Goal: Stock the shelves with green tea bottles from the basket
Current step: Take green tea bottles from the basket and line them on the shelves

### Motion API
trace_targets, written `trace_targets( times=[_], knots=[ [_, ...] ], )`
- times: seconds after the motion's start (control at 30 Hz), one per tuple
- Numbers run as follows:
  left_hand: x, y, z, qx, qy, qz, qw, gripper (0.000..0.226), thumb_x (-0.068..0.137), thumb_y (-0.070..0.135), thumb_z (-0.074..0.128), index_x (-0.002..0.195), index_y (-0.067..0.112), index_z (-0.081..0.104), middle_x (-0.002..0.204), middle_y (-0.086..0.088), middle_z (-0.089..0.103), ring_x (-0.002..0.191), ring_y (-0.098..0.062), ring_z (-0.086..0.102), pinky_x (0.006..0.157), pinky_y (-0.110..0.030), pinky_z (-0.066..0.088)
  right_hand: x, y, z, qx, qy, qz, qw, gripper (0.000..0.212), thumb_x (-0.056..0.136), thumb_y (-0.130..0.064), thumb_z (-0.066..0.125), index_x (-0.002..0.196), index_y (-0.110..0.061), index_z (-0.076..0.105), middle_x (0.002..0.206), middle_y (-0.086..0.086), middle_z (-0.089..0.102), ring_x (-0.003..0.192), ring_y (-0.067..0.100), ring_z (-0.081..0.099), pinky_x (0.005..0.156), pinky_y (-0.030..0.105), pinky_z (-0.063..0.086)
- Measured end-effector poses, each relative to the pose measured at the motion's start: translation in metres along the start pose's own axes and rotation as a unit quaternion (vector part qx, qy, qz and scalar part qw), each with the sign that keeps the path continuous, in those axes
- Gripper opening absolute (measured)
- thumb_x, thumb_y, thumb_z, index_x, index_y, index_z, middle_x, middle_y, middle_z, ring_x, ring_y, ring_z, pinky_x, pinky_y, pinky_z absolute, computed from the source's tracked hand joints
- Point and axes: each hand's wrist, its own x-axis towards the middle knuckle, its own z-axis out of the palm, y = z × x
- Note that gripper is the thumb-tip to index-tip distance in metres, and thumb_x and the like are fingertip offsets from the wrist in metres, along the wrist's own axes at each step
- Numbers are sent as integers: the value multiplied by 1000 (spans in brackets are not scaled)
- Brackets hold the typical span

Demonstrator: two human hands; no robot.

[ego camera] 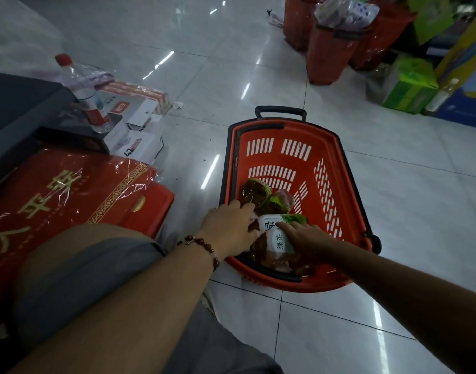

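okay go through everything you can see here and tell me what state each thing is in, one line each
Basket: on the floor, open-topped, far half bare, handle folded down.
Green tea bottles: lying on their sides at the near end of the basket.
Left hand: in the basket, resting on a bottle.
Right hand: in the basket, fingers on a bottle's label.
Water bottle: upright, red cap on.
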Motion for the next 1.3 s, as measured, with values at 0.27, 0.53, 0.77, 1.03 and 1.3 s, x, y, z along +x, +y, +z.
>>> trace_targets(
  times=[0.27,0.53,0.77,1.03,1.3],
  knots=[
    [-22,-16,-9,-68,27,-45,996,57,97,50,51,145,25,36,138,-4,48,120,-22,52,98,-41,50,-1,4,-26,434,34,77,897,86,82,-13,77,151,-15,26,131,15,54,104,21,62,69,25,58],
    [-44,-14,-31,-421,36,-68,904,61,89,62,57,141,39,36,122,18,53,104,-2,53,73,-14,43,-45,-36,-115,605,51,-17,794,45,88,-17,68,129,-18,48,115,12,70,102,29,71,89,46,58],
    [-59,3,-51,-672,101,-27,733,59,75,66,55,127,39,50,110,8,71,98,-11,71,83,-32,59,-75,-105,-158,654,13,-104,749,50,89,-33,59,134,-12,49,118,15,70,108,32,69,87,40,58],
    [-62,-19,-53,-776,162,-60,606,61,85,68,58,132,28,59,120,-14,70,108,-34,69,90,-58,55,-82,-160,-155,620,114,-138,764,63,85,-49,61,139,-53,27,121,-10,60,96,10,70,75,25,60],
    [-67,-27,-63,-748,191,-79,631,75,74,73,59,133,27,56,116,-12,71,104,-33,70,87,-57,57,-82,-181,-145,663,151,-143,719,53,94,-23,61,137,-43,36,114,-8,66,86,0,72,62,16,56]
  ],
)
